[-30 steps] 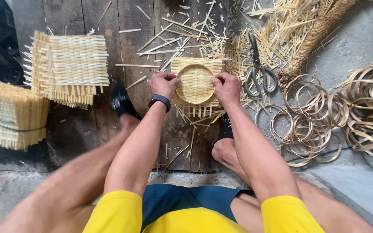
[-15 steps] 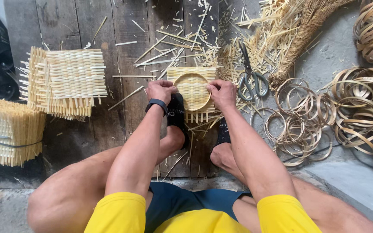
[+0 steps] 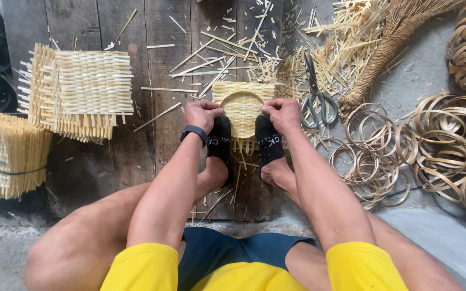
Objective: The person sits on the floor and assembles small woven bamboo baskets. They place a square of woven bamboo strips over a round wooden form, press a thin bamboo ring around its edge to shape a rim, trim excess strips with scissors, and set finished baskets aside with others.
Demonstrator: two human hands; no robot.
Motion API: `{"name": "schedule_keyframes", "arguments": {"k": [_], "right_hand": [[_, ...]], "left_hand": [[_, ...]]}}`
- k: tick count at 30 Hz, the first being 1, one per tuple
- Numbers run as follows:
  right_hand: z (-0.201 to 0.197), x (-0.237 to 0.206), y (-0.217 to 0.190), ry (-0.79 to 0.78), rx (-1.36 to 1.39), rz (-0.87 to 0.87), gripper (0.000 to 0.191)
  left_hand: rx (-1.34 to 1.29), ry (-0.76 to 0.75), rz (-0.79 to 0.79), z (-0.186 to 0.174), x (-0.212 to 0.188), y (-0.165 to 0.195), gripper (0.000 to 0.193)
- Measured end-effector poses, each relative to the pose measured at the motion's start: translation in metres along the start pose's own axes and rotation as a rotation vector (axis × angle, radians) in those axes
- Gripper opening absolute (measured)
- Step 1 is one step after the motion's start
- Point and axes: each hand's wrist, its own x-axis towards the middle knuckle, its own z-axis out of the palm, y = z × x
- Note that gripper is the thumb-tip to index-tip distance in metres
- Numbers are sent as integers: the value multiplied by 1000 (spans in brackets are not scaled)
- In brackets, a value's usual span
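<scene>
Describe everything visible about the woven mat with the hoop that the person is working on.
The woven mat is a small, pale yellow square of flat plaited strips, looking like bamboo, with loose ends sticking out at its edges. A round hoop sits on it, pressing the weave into a shallow dish. It lies flat on the dark wooden boards. The left hand and right hand grip its sides, and both black-socked feet pin its near edge.

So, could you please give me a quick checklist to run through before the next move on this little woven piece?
1. Left hand grips the small square woven bamboo mat: ok.
2. Right hand grips its other side: ok.
3. Round bamboo hoop centred on the mat: ok.
4. Black-socked feet pin the mat's near edge: ok.
5. Metal scissors lie beside the right hand: ok.
6. Hoop fully seated: cannot tell.
</scene>
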Motion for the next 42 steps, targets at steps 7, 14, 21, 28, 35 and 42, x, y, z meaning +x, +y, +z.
{"name": "schedule_keyframes", "arguments": {"k": [7, 14, 21, 28, 35, 42], "right_hand": [[25, -47, -22, 224, -17, 73, 24], [102, -104, -15, -69, 907, 689, 31], [115, -108, 6, -5, 686, 447, 39], [110, -106, 4, -57, 918, 587, 31], [121, -114, 5, 52, 542, 339, 35], [50, -88, -13, 111, 262, 309, 40]], "left_hand": [[387, -81, 259, -7, 3, 20, 26], [368, -132, 922, 37, 19, 37, 20], [169, -164, 718, 43, 22, 22, 19], [194, -35, 829, 48, 15, 21, 14], [151, -86, 769, 50, 21, 13, 17], [248, -163, 662, 51, 22, 21, 19]]}}
